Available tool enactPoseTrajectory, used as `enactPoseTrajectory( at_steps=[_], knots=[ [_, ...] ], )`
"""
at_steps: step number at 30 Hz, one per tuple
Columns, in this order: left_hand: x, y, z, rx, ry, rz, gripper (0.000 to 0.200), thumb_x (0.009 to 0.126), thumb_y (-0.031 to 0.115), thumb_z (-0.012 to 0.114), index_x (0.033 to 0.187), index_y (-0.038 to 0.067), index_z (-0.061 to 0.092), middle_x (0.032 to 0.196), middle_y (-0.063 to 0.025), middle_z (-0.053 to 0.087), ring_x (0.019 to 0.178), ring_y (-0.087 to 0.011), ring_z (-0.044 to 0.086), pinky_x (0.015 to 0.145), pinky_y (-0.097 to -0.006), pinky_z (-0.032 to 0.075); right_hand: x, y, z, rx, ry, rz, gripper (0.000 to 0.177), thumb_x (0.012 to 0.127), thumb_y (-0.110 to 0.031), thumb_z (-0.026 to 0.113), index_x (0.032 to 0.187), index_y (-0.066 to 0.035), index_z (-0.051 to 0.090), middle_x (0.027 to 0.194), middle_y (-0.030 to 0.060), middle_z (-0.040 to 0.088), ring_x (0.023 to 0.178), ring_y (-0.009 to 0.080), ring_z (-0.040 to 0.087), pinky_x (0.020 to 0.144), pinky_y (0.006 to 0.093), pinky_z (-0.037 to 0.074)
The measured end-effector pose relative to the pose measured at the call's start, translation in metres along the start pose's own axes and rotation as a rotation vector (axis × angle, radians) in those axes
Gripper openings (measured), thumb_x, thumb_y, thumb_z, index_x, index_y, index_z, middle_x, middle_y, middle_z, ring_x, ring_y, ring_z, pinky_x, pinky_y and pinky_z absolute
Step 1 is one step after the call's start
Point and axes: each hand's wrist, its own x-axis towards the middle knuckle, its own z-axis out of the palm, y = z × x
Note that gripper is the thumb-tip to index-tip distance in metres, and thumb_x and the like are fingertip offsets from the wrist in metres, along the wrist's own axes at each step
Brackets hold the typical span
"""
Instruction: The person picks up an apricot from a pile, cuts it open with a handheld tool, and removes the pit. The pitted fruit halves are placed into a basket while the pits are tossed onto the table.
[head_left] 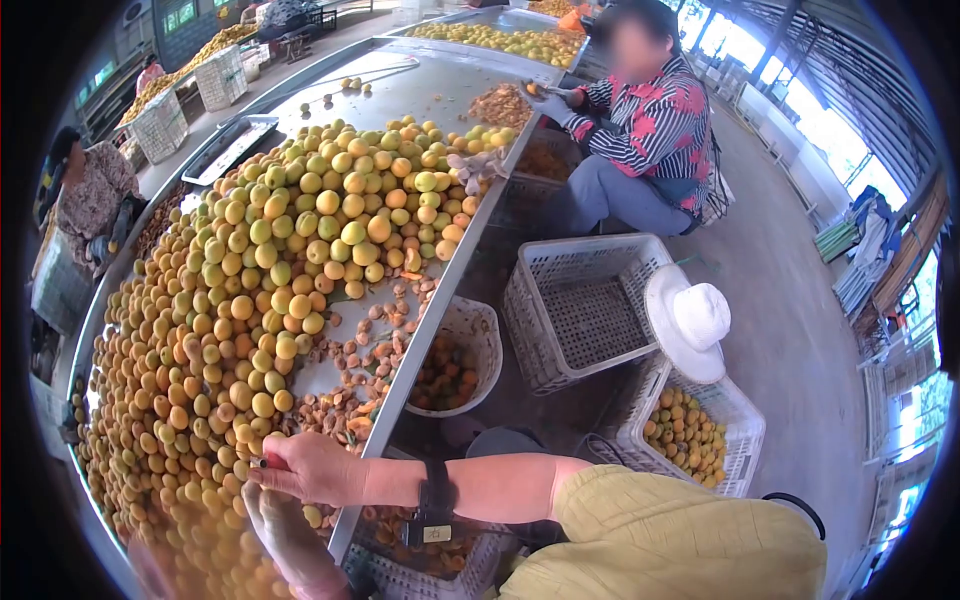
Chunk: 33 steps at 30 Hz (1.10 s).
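My right hand is closed around a small red-handled tool, whose working end I cannot make out. A dark band with a pale label circles that wrist. Just below it, my left hand in a pale glove has its fingers drawn together. Whatever it may hold is hidden behind the glove. Both hands are over a large heap of yellow-orange apricots on a metal table. Beside them lie brown pits and bits of orange flesh, near the table's raised edge.
Under the edge stand a white tub of dark and orange fruit and a crate of orange pieces. To the right are a white crate, a white hat and a crate of apricots. A gloved co-worker sits beyond; another person sits left.
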Motion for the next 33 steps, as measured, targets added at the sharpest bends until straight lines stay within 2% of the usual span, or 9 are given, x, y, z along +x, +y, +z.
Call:
enactPoseTrajectory(
  at_steps=[5, 12, 13, 16, 18, 20, 23, 27, 33],
  knots=[
    [0.007, -0.02, -0.008, -0.391, 0.277, -0.075, 0.044, 0.101, 0.034, 0.04, 0.132, 0.003, 0.044, 0.128, -0.009, 0.05, 0.118, -0.0171, 0.048, 0.105, -0.0318, 0.036, -0.006, -0.002, 0.013, -0.106, 0.034, -0.095, 0.045, 0.088, -0.046, 0.06, 0.08, -0.003, 0.051, 0.065, 0.0181, 0.058, 0.064, 0.0388, 0.059, 0.057, 0.0426, 0.045],
    [0.013, -0.018, -0.006, 0.063, 0.437, 0.118, 0.032, 0.1, 0.031, 0.044, 0.113, 0.002, 0.051, 0.109, -0.008, 0.057, 0.102, -0.0152, 0.055, 0.091, -0.0288, 0.045, -0.003, 0.007, 0.045, 0.109, 0.034, 0.081, 0.047, 0.091, -0.049, 0.055, 0.078, -0.004, 0.048, 0.057, 0.0114, 0.054, 0.055, 0.0262, 0.057, 0.053, 0.0353, 0.044],
    [0.011, 0.001, 0.017, 0.054, 0.501, 0.14, 0.025, 0.1, 0.028, 0.043, 0.098, 0.004, 0.048, 0.089, -0.0032, 0.051, 0.082, -0.0121, 0.051, 0.077, -0.0266, 0.044, -0.002, 0.007, 0.044, 0.122, 0.037, 0.054, 0.047, 0.091, -0.049, 0.056, 0.079, -0.004, 0.048, 0.057, 0.0111, 0.053, 0.055, 0.0258, 0.057, 0.053, 0.0353, 0.043],
    [0.01, -0.01, -0.003, -0.189, 0.454, 0.114, 0.029, 0.101, 0.028, 0.044, 0.113, 0.003, 0.051, 0.098, -0.0046, 0.057, 0.089, -0.0129, 0.056, 0.084, -0.0257, 0.047, -0.003, 0.003, 0.043, 0.058, 0.016, 0.02, 0.044, 0.092, -0.046, 0.056, 0.081, -0.005, 0.047, 0.058, 0.0111, 0.053, 0.055, 0.0257, 0.056, 0.052, 0.0361, 0.042],
    [0.014, -0.019, -0.018, -0.331, 0.455, 0.041, 0.028, 0.101, 0.029, 0.043, 0.11, 0.004, 0.051, 0.094, -0.0025, 0.056, 0.086, -0.0107, 0.054, 0.08, -0.0248, 0.047, -0.006, 0.0, 0.047, -0.087, 0.029, -0.097, 0.041, 0.092, -0.043, 0.057, 0.081, -0.005, 0.047, 0.059, 0.0116, 0.053, 0.055, 0.0263, 0.056, 0.052, 0.036, 0.042],
    [0.016, -0.019, -0.012, -0.258, 0.468, 0.153, 0.025, 0.101, 0.028, 0.044, 0.103, 0.004, 0.052, 0.089, -0.0008, 0.054, 0.079, -0.0098, 0.052, 0.072, -0.0233, 0.047, -0.008, 0.003, 0.057, -0.058, 0.049, -0.1, 0.037, 0.092, -0.039, 0.059, 0.083, -0.004, 0.048, 0.059, 0.0114, 0.052, 0.054, 0.0238, 0.053, 0.052, 0.0348, 0.041],
    [0.011, -0.002, 0.004, -0.144, 0.542, 0.197, 0.021, 0.1, 0.022, 0.047, 0.093, 0.003, 0.054, 0.084, -0.0007, 0.055, 0.075, -0.0092, 0.052, 0.067, -0.0222, 0.046, -0.01, 0.007, 0.065, 0.167, 0.082, -0.013, 0.03, 0.095, -0.033, 0.055, 0.091, -0.003, 0.052, 0.06, 0.0063, 0.051, 0.058, 0.0115, 0.048, 0.054, 0.0295, 0.041],
    [0.006, 0.01, 0.007, 0.092, 0.525, 0.251, 0.02, 0.099, 0.018, 0.049, 0.089, 0.002, 0.055, 0.082, -0.0004, 0.056, 0.074, -0.0074, 0.051, 0.067, -0.0217, 0.046, -0.01, 0.008, 0.073, 0.48, 0.0, 0.132, 0.035, 0.097, -0.035, 0.051, 0.097, 0.0, 0.053, 0.073, 0.0001, 0.057, 0.07, 0.0062, 0.05, 0.062, 0.0244, 0.044],
    [0.006, 0.007, 0.006, 0.221, 0.503, 0.328, 0.019, 0.098, 0.013, 0.051, 0.083, 0.002, 0.051, 0.077, 0.0017, 0.052, 0.07, -0.0058, 0.046, 0.064, -0.0209, 0.043, -0.006, 0.01, 0.071, 0.709, -0.155, 0.275, 0.042, 0.097, -0.041, 0.047, 0.107, -0.002, 0.057, 0.087, -0.0002, 0.06, 0.081, 0.0068, 0.056, 0.069, 0.0211, 0.048]
  ],
)
